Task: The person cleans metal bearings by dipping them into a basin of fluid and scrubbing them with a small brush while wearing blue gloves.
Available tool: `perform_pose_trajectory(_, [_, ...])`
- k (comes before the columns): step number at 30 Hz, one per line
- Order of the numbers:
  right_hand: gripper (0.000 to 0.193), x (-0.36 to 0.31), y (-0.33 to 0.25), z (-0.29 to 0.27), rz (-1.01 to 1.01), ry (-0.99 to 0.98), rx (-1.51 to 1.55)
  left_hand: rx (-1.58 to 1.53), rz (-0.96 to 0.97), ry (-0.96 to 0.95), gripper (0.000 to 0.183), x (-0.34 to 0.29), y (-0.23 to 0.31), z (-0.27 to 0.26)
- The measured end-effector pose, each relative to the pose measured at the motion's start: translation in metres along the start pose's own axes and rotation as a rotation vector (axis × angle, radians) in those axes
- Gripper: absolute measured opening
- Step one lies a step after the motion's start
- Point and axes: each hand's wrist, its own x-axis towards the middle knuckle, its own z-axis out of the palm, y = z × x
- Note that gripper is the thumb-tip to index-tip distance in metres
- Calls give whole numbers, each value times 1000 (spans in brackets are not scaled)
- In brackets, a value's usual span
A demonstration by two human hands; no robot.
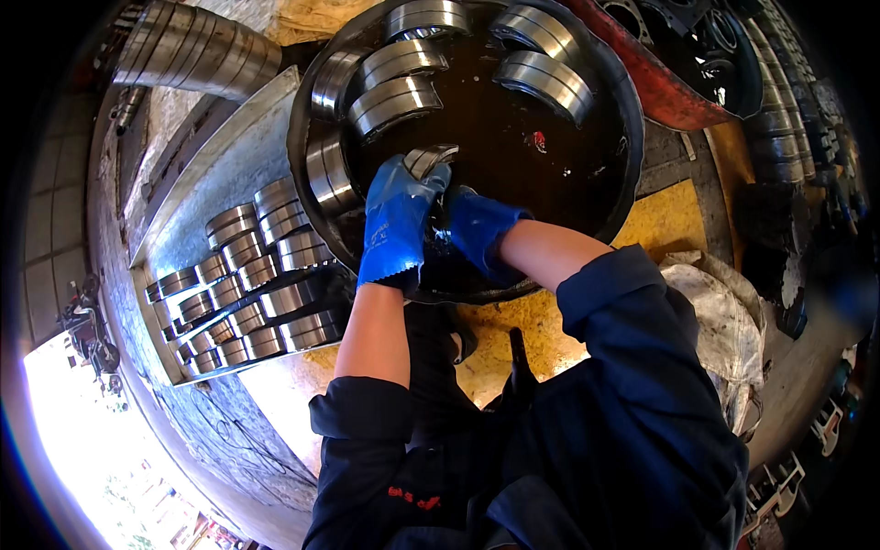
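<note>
Both my hands wear blue rubber gloves and work over a wide black tub of dark, oily liquid. My left hand is closed around a shiny steel bearing ring, whose curved upper part shows past the fingers. Close beside it, my right hand reaches low into the tub; its fingers are hidden in shadow, and whether they touch the ring cannot be made out. More grooved steel rings stand partly sunk in the liquid: a ring beyond my left hand, a ring at the far right and several others.
At the left, a metal tray holds several rows of steel rings. A stack of larger rings lies behind it. A red container stands at the far right, and a dirty white sack lies near my right arm.
</note>
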Motion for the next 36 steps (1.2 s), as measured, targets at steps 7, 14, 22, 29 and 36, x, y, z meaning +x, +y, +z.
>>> perform_pose_trajectory(7, [31, 18, 28, -24, 294, -3, 636, 89, -68, 61, 40, 1, 13, 4])
perform_pose_trajectory(14, [31, -14, -20, -13, 457, 66, 874, -108, -322, 10, 44, 7, 49, -10])
perform_pose_trajectory(22, [32, 8, 31, -3, 9, 345, -39, -24, -37, 6, 40, 18, 29, 9])
perform_pose_trajectory(29, [34, 21, 22, -12, 244, 219, 267, -89, -276, 35, 44, 7, 39, -11])
perform_pose_trajectory(36, [35, 25, 70, 33, -7, 532, -499, -32, -295, -5, 45, 16, 52, 11])
